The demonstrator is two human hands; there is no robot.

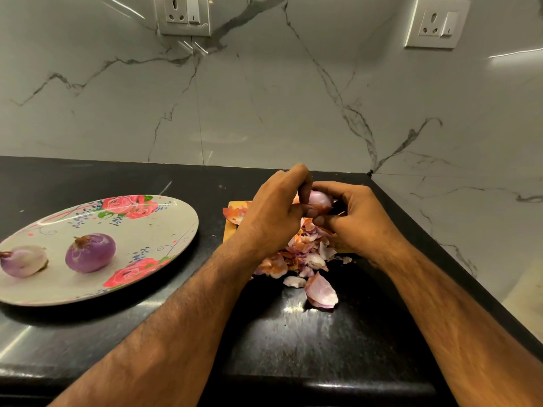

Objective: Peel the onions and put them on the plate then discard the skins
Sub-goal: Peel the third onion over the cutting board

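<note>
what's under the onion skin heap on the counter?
Orange-tan board: only its far-left corner and left edge show. The rest is hidden by the pink-brown skin heap, the left hand and right hand gripping a part-peeled purple onion. Nearest skins lie on black stone counter.

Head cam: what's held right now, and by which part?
One partly peeled onion, gripped by both hands above the skin pile: left hand over its top and left side, right hand round its right side.

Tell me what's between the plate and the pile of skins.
In the head view, a bare strip of counter lies beside the plate, then the edge of the board; the left hand reaches over it before the skins.
</note>
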